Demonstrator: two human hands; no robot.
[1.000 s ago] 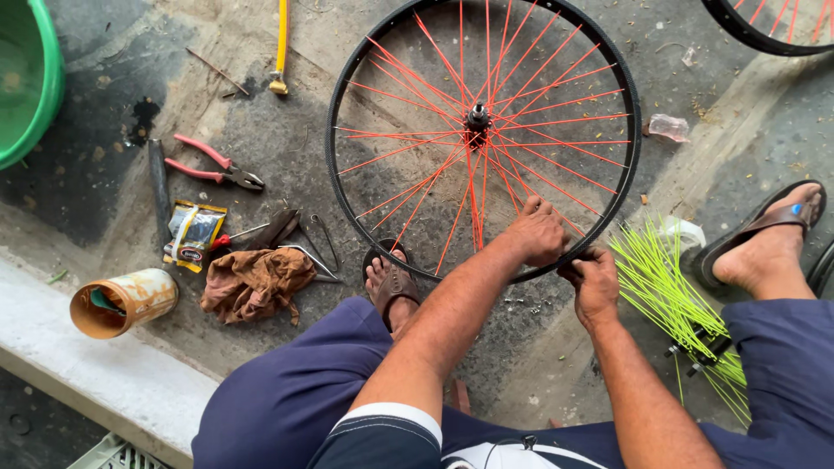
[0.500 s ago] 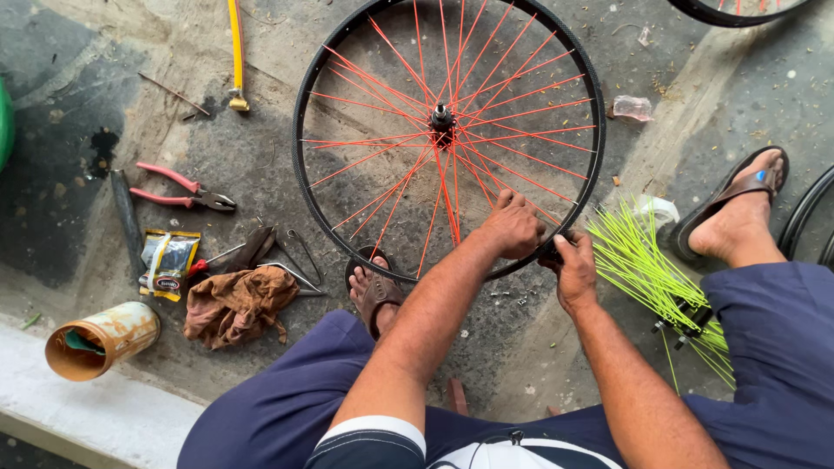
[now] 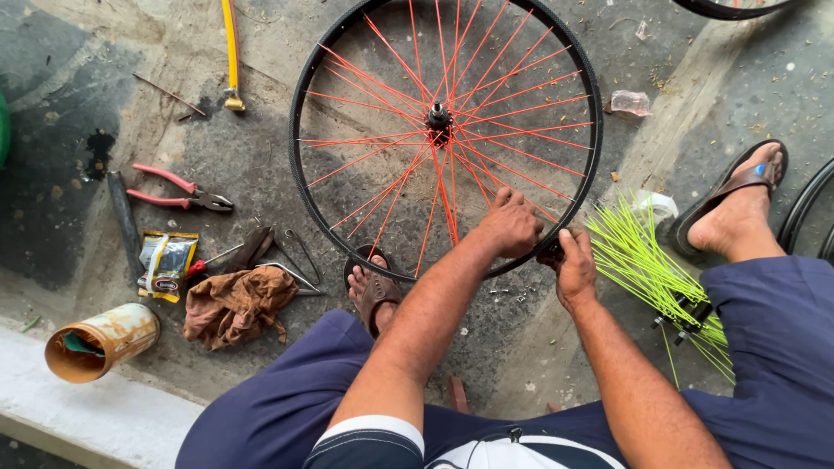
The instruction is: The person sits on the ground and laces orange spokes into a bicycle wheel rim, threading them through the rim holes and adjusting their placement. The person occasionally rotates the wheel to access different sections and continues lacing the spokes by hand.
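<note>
Surface: rough concrete floor (image 3: 261, 165), stained dark at left, with a pale raised kerb (image 3: 95, 417) along the lower left edge. Lying directly on it: bicycle wheel (image 3: 300, 191) with red spokes, flat; red-handled pliers (image 3: 178, 191); brown rag (image 3: 236, 304); small foil packet (image 3: 167, 263); rusty tin can (image 3: 102, 341) on its side; bundle of green spokes (image 3: 647, 260); crumpled plastic scrap (image 3: 630, 103). Yellow-handled tool (image 3: 231, 52) at top.

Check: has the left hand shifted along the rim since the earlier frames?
No. The left hand sits at the same lower-right stretch of the rim, beside the right hand.
</note>
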